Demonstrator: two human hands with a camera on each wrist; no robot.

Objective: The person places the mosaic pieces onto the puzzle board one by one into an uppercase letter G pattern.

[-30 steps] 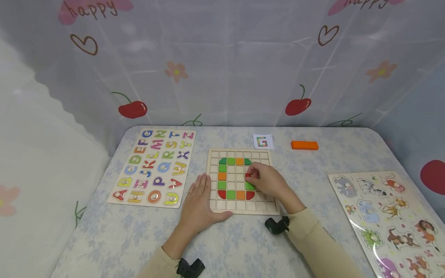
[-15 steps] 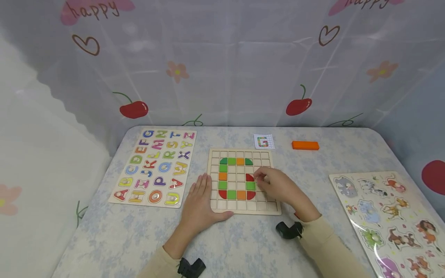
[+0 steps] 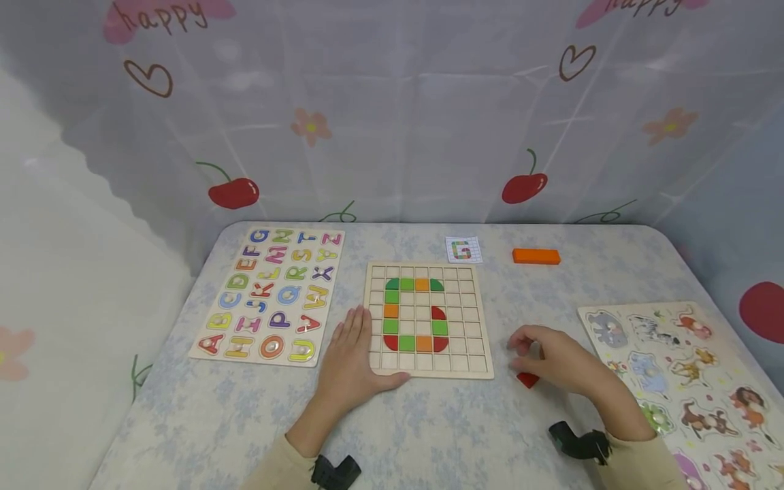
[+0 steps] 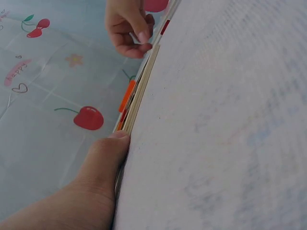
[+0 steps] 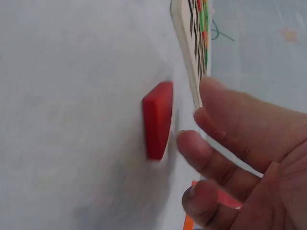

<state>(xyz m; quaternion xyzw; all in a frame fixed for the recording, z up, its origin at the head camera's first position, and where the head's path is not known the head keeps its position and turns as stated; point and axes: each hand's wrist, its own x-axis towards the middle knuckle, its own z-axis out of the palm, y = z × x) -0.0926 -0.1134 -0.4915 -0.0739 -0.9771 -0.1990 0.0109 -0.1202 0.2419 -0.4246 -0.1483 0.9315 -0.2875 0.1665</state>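
Observation:
A wooden grid board (image 3: pixel 468 313) lies mid-table, with green, orange and red tiles set in a G-like outline. My left hand (image 3: pixel 347 361) rests flat along its left edge, thumb at the front edge; in the left wrist view the thumb (image 4: pixel 103 155) lies against the board's side. To the right of the board, my right hand (image 3: pixel 557 357) hovers over a red block (image 3: pixel 527 380) on the tablecloth. In the right wrist view its loosely bent fingers stand apart from the red block (image 5: pixel 157 122), holding nothing.
A small card (image 3: pixel 463 250) printed with a coloured G lies behind the board. An orange bar (image 3: pixel 536 256) is at the back right. An alphabet puzzle (image 3: pixel 266 299) lies on the left, and an animal puzzle (image 3: pixel 667 344) on the right, partly under the right forearm.
My right hand has left the curved red tile on the board's right side and moved right and toward me, to the loose red block. The left hand stays put.

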